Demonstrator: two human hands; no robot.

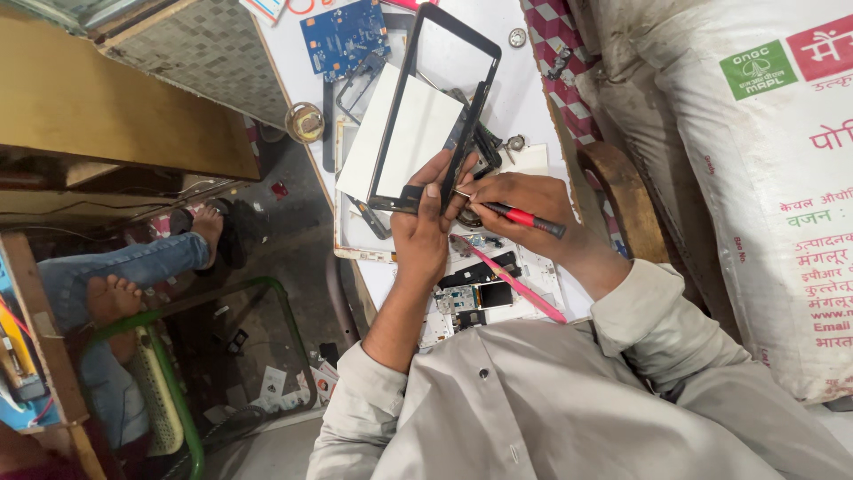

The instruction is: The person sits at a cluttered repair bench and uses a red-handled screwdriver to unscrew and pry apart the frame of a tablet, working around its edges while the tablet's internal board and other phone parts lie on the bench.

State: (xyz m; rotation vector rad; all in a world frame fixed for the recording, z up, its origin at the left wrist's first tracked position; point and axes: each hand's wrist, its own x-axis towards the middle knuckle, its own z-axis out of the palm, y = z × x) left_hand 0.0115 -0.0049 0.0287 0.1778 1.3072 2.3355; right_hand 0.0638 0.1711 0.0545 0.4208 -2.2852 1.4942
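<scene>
My left hand grips the lower edge of a black tablet frame, held upright over the white worktop. Behind the frame a white sheet shows through its opening. My right hand holds a small screwdriver with a red and black handle; its metal tip touches the frame's lower right edge, close to my left thumb. Under my hands lie an opened white device with circuit boards and a pink strip-like tool.
A blue circuit board lies at the worktop's far end, with a round part at its left edge and small round parts nearby. A large white printed sack stands at right. Another person's legs and feet rest at left beside a green-framed stool.
</scene>
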